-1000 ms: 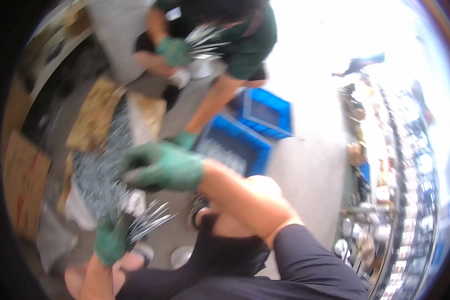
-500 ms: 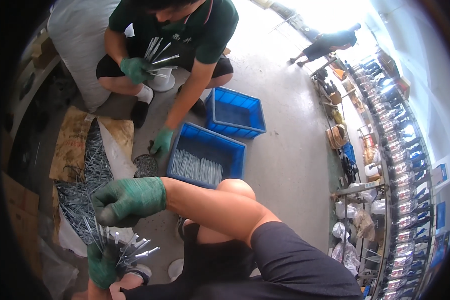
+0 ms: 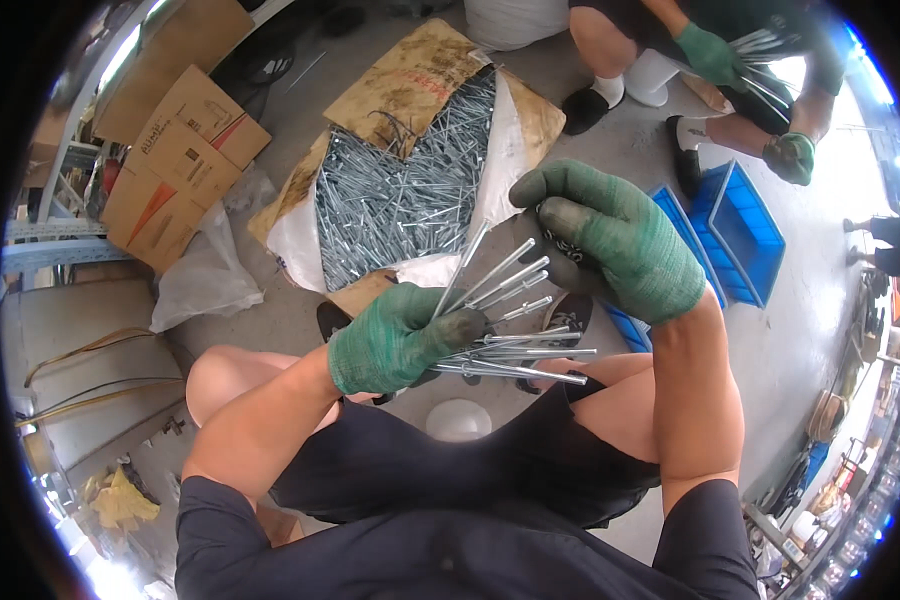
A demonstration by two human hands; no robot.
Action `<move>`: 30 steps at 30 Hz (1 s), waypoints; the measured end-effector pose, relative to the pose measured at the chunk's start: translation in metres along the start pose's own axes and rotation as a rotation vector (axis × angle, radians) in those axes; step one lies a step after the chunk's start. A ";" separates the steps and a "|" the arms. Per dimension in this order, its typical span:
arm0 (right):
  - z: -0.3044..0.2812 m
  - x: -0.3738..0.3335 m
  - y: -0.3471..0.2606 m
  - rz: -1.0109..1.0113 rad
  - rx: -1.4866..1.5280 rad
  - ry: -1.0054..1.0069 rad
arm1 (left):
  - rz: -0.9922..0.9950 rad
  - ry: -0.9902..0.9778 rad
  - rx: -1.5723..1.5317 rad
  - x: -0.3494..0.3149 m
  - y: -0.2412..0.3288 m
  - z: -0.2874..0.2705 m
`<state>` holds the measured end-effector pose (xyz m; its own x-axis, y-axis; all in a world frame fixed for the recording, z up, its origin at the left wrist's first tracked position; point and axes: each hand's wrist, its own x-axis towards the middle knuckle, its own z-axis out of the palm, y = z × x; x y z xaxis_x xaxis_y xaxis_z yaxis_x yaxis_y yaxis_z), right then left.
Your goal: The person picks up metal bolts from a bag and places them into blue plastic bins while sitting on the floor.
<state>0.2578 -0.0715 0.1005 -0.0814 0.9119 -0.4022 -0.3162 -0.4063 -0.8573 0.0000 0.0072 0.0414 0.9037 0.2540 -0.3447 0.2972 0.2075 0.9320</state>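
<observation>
My left hand (image 3: 395, 338), in a green glove with a dark palm, is closed round a fanned bunch of thin silver metal rods (image 3: 515, 352). Small collars show near the ends of some rods. To the right and a little higher, my right hand (image 3: 625, 240) is raised in a matching glove, its fingers curled and thumb bent in. Something dark shows among those fingers, too small to make out. Beyond both hands lies an opened sack (image 3: 523, 130) heaped with many similar loose rods (image 3: 400, 205).
Blue plastic crates (image 3: 735, 235) stand on the floor at the right. A co-worker's gloved hand (image 3: 710, 55) holds more rods at the upper right. Cardboard boxes (image 3: 175, 165) and a clear plastic bag (image 3: 210, 275) are on the left. Shelving lines the right edge.
The view has swung left, bringing the sack to the centre. My right hand has moved from above my left hand to its right. My left hand still holds the rods.
</observation>
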 end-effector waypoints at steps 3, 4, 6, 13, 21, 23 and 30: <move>0.011 -0.004 -0.007 0.033 -0.059 0.098 | 0.040 0.001 0.020 0.003 -0.002 0.005; 0.011 -0.004 -0.005 0.033 -0.080 0.099 | 0.046 -0.001 0.018 0.003 -0.003 0.006; 0.004 -0.002 0.000 0.017 -0.129 0.103 | -0.009 -0.022 -0.014 0.004 0.001 0.006; 0.000 0.000 0.008 -0.059 -0.086 0.038 | 0.022 0.031 -0.056 0.006 -0.010 0.007; 0.001 0.001 0.014 -0.132 -0.067 0.027 | -0.042 0.014 -0.148 0.003 -0.003 0.007; 0.002 0.001 0.016 -0.146 -0.061 0.022 | -0.068 0.000 -0.133 0.001 0.001 0.007; -0.001 -0.003 0.014 -0.111 -0.126 0.004 | -0.099 -0.021 -0.138 0.000 -0.002 0.010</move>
<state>0.2543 -0.0805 0.0892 -0.0490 0.9515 -0.3037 -0.2024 -0.3072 -0.9299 0.0029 -0.0029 0.0411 0.8789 0.2065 -0.4301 0.3410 0.3585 0.8690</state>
